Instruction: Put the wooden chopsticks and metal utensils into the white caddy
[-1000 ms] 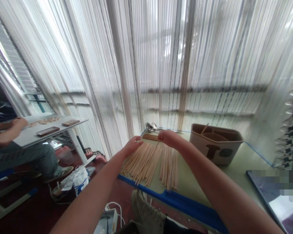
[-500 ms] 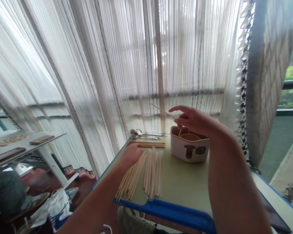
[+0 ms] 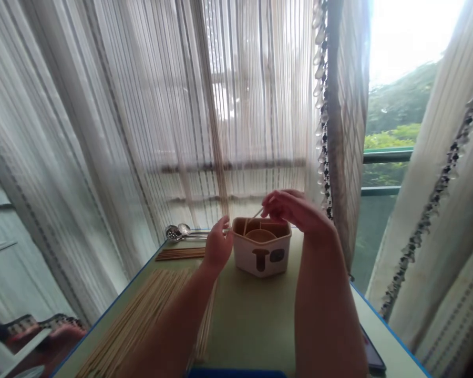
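Note:
My right hand (image 3: 287, 210) is over the right side of a white utensil holder (image 3: 244, 257) with a brown inside. Its fingers are closed on a thin pale wooden chopstick (image 3: 257, 214), which slants down to the left over the opening. Another thin stick (image 3: 246, 227) stands inside against the holder's left part. Beside the left rim is my left hand (image 3: 218, 244), fingers stretched upward and apart; whether it touches the holder I cannot tell. Under my left forearm lie many pale chopsticks (image 3: 142, 310), spread in a loose layer and partly hidden.
Behind my left hand lie slotted metal spoons (image 3: 175, 232) and a row of darker brown chopsticks (image 3: 177, 254). A flat dark device (image 3: 372, 349) rests at the table's right edge. Curtains (image 3: 173, 131) hang just beyond the table (image 3: 256, 325).
My view has swung right. My left hand has left the pale chopsticks and come up beside the holder. My right hand has lowered the chopstick's free end toward the holder's opening.

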`<state>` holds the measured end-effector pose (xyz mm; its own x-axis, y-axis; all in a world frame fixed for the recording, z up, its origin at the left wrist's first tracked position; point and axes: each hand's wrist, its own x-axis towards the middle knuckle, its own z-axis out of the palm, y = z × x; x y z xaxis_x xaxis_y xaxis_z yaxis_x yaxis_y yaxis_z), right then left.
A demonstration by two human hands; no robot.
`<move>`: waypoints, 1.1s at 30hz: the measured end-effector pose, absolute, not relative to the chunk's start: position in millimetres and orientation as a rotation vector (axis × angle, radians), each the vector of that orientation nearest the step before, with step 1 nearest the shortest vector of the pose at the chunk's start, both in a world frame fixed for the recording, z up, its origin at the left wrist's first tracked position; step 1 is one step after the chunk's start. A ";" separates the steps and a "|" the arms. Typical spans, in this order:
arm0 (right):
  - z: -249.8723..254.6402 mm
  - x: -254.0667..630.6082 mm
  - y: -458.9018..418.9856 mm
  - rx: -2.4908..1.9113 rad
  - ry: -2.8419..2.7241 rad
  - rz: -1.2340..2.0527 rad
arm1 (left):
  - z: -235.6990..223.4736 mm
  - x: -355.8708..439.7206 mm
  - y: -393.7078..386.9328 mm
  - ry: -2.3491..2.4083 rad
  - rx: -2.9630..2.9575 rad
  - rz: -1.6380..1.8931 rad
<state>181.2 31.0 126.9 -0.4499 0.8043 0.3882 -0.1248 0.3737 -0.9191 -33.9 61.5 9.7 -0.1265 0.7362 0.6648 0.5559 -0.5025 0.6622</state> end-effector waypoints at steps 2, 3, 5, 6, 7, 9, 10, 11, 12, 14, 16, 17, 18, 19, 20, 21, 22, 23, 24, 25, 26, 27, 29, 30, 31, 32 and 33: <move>125.0 179.2 37.0 -0.669 -1.671 1.259 | 1.7 -32.2 63.1 1.390 1.999 1.651; 124.3 177.1 39.7 -0.704 -1.658 1.269 | -2.2 -32.2 62.8 1.363 2.025 1.632; 123.2 171.0 44.7 -0.747 -1.641 1.277 | -8.5 -33.1 61.6 1.336 2.086 1.600; 122.5 167.2 47.3 -0.759 -1.643 1.272 | -10.6 -33.8 60.9 1.329 2.116 1.591; 121.5 163.0 49.9 -0.773 -1.655 1.263 | -12.0 -34.5 60.3 1.325 2.143 1.584; 118.7 154.6 55.2 -0.834 -1.701 1.228 | -13.2 -35.4 59.2 1.332 2.182 1.587; 116.9 150.8 57.7 -0.880 -1.737 1.200 | -13.3 -35.6 58.7 1.342 2.199 1.586; 114.9 147.6 60.0 -0.932 -1.779 1.165 | -13.3 -35.4 57.9 1.354 2.216 1.585; 113.0 145.1 62.0 -0.987 -1.824 1.125 | -13.3 -35.1 57.0 1.369 2.230 1.586; 109.5 142.6 64.8 -1.101 -1.904 1.039 | -13.6 -33.9 54.6 1.396 2.249 1.601; 107.2 142.9 66.1 -1.212 -1.956 0.952 | -14.3 -32.7 51.9 1.416 2.260 1.622; 106.6 143.9 66.3 -1.260 -1.979 0.910 | -14.7 -32.3 50.6 1.429 2.263 1.624; 106.4 145.1 66.5 -1.297 -2.005 0.872 | -15.0 -32.0 49.5 1.446 2.264 1.621; 106.3 146.4 66.7 -1.325 -2.031 0.842 | -15.1 -31.8 48.5 1.464 2.264 1.617; 106.5 147.7 66.9 -1.342 -2.055 0.820 | -15.1 -31.8 47.8 1.480 2.265 1.611; 106.9 148.9 67.1 -1.352 -2.075 0.805 | -15.0 -31.9 47.3 1.493 2.266 1.605; 107.4 149.8 67.3 -1.360 -2.089 0.792 | -14.7 -32.0 46.9 1.502 2.269 1.601; 108.0 150.4 67.2 -1.369 -2.096 0.775 | -14.4 -32.3 46.7 1.509 2.272 1.597; 108.8 150.6 66.8 -1.380 -2.101 0.756 | -14.0 -32.5 46.6 1.513 2.275 1.594; 109.8 150.6 65.9 -1.392 -2.107 0.734 | -13.7 -32.7 46.6 1.516 2.278 1.592; 110.8 150.4 64.4 -1.402 -2.115 0.714 | -13.3 -32.9 46.5 1.517 2.282 1.589; 112.0 150.0 62.5 -1.404 -2.126 0.700 | -12.9 -33.0 46.4 1.516 2.284 1.586; 114.1 149.1 57.9 -1.380 -2.161 0.693 | -12.4 -32.9 46.0 1.507 2.290 1.580; 115.1 148.8 55.7 -1.358 -2.180 0.699 | -12.2 -32.8 45.7 1.501 2.291 1.580; 115.9 148.5 53.9 -1.332 -2.196 0.707 | -12.1 -32.6 45.5 1.497 2.290 1.582; 116.4 148.3 52.5 -1.308 -2.209 0.719 | -12.1 -32.4 45.2 1.493 2.287 1.584; 116.8 148.2 51.7 -1.289 -2.218 0.730 | -12.2 -32.2 45.0 1.490 2.283 1.589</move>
